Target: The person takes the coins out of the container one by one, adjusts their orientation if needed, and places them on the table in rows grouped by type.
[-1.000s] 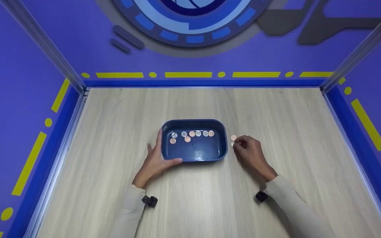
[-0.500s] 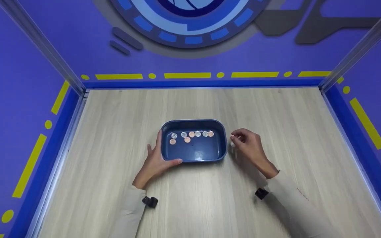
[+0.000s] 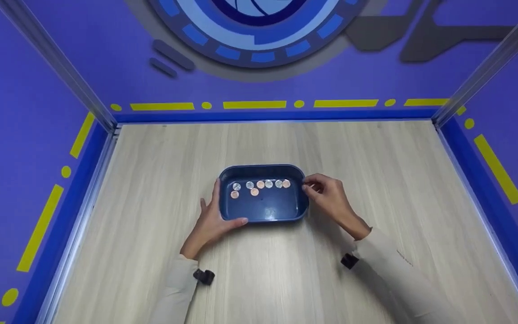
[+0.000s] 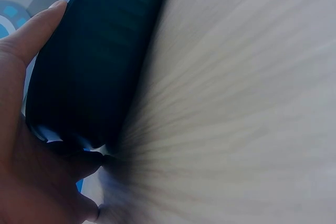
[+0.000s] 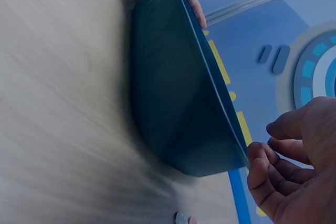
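A dark blue rectangular tray (image 3: 241, 208) with rounded corners stands mid-table. Several silver and copper coins (image 3: 268, 184) lie flat on its floor, mostly along the far side. My left hand (image 3: 210, 219) grips the tray's near left corner, thumb along the front rim and fingers against the left wall. At the right rim my right hand (image 3: 329, 196) has its thumb and forefinger drawn together, pinching what looks to be a coin, mostly hidden by the fingertips. In the right wrist view, a silver coin (image 5: 180, 218) and a copper coin (image 5: 192, 221) lie on the tabletop beside the tray.
The pale wood table (image 3: 160, 157) is enclosed by blue panels with yellow dashes, such as the back wall (image 3: 259, 90). Metal posts rise at both back corners. A small black camera (image 3: 204, 276) sits at the left wrist, another camera (image 3: 350, 261) at the right.
My right hand has lifted from the coins right of the tray and moved left to the tray's right rim. The left hand and the coins inside the tray have stayed in place.
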### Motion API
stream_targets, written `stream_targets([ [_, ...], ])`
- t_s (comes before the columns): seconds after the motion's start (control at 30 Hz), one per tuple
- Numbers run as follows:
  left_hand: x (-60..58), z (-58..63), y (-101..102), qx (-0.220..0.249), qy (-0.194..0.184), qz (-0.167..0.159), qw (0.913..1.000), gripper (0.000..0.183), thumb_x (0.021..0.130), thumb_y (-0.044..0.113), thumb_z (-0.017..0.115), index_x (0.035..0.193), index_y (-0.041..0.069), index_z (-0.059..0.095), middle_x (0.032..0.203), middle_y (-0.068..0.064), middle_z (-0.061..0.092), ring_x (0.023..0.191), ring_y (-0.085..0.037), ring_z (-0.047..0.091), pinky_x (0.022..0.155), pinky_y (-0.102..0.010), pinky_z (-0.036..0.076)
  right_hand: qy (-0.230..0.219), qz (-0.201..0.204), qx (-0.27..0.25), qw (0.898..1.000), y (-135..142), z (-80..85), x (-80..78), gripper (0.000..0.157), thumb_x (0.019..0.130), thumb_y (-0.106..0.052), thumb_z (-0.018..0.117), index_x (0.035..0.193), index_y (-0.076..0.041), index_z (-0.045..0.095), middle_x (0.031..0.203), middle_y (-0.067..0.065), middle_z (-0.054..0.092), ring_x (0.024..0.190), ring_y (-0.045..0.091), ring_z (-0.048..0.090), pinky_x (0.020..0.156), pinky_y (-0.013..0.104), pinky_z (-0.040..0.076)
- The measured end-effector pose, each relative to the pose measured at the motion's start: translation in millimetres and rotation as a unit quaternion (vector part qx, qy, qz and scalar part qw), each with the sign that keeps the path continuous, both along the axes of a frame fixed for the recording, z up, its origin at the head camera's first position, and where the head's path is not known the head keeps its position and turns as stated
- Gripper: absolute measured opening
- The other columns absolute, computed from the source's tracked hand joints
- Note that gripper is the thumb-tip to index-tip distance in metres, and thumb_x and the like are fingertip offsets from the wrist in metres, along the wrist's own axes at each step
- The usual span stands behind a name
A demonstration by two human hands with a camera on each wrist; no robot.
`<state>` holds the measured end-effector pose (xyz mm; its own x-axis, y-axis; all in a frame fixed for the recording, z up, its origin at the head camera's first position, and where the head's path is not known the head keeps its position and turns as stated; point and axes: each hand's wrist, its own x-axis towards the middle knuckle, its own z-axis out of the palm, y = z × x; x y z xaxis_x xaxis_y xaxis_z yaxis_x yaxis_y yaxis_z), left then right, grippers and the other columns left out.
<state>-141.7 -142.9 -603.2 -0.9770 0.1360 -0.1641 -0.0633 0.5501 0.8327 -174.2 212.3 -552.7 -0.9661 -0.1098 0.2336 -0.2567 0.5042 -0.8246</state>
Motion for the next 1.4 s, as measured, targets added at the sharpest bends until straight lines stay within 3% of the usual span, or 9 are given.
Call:
stream_targets([
  [0.2,0.4,0.0,0,0.006,0.009,-0.004,0.9999,0.146,0.077,0.058,0.097,0.179,0.023,-0.001,0.182,-0.022,0.013,0.158,-0.069,-0.008,0.121,-0.083,0.017,0.013,0.029,0.006,0.999,-14,3.2,-4.5,0.015,0.094,0.005,0.080,0.109,0.006,0.081,0.097,0.011,0.080,0.082,0.016,0.069,0.073,0.021,0.055],
  [0.4,0.5,0.3,1,0.011,0.008,-0.002,0.9999,0.145,0.077,0.060,0.097,0.179,0.027,-0.002,0.182,-0.023,0.012,0.158,-0.068,-0.008,0.121,-0.083,0.016,0.017,0.061,0.019,0.998,-29,4.7,-15.4,0.015,0.096,0.003,0.080,0.110,0.007,0.081,0.097,0.010,0.079,0.083,0.017,0.068,0.075,0.025,0.055],
  [0.97,1.2,-1.7,-1,0.013,0.005,-0.001,0.9999,0.146,0.076,0.062,0.096,0.179,0.024,-0.001,0.182,-0.023,0.011,0.158,-0.069,-0.010,0.120,-0.084,0.017,-0.030,0.130,0.064,0.989,-57,-7.6,-38.3,0.016,0.094,0.003,0.078,0.108,0.009,0.079,0.105,0.018,0.080,0.087,0.029,0.079,0.080,0.040,0.064],
  [1.4,1.3,-0.6,0,0.011,0.012,-0.003,0.9999,0.145,0.076,0.060,0.097,0.179,0.025,0.000,0.181,-0.026,0.014,0.157,-0.070,-0.008,0.120,-0.084,0.020,-0.033,0.107,0.154,0.982,-76,-18.9,-49.4,0.013,0.091,0.002,0.078,0.102,0.005,0.082,0.094,0.013,0.080,0.084,0.024,0.072,0.079,0.046,0.061],
])
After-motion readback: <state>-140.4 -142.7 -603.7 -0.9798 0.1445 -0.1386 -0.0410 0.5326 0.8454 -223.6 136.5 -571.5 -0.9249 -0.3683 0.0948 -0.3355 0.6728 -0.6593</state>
